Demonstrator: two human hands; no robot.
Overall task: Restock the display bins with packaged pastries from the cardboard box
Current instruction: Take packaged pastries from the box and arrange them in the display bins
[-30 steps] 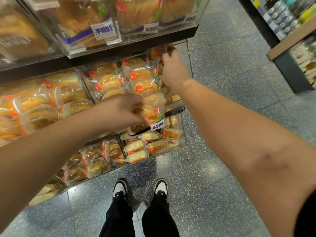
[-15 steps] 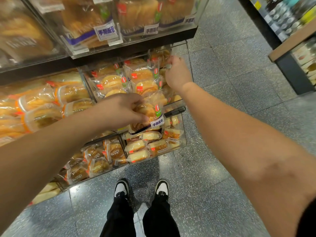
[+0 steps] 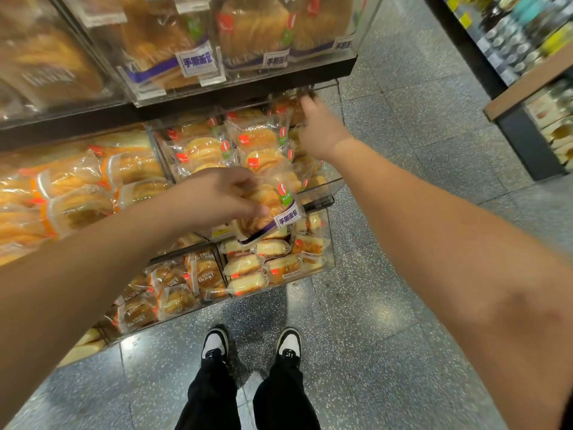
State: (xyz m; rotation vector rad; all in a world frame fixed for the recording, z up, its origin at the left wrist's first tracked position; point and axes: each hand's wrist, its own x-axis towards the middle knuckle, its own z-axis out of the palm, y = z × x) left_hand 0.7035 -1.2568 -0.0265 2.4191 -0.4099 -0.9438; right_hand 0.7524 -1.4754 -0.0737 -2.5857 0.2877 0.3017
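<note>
Access to the middle bin [image 3: 322, 184]: the upper shelf [image 3: 242, 94] overhangs its rear, so my hands enter from the front only. Packaged pastries [image 3: 257, 141] fill it nearly to the rim. My left hand [image 3: 217, 197] occupies the front opening; my right hand [image 3: 319, 131] occupies the right corner. Floor [image 3: 372, 321] behind lies open.

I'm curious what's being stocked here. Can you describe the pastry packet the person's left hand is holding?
The pastry packet is a clear, crinkly plastic wrapper around golden, layered bread, with a green and red mark and a purple-edged white label in Chinese characters. The left hand grips it from the left side, tilted, at the open front of the middle bin.
</note>
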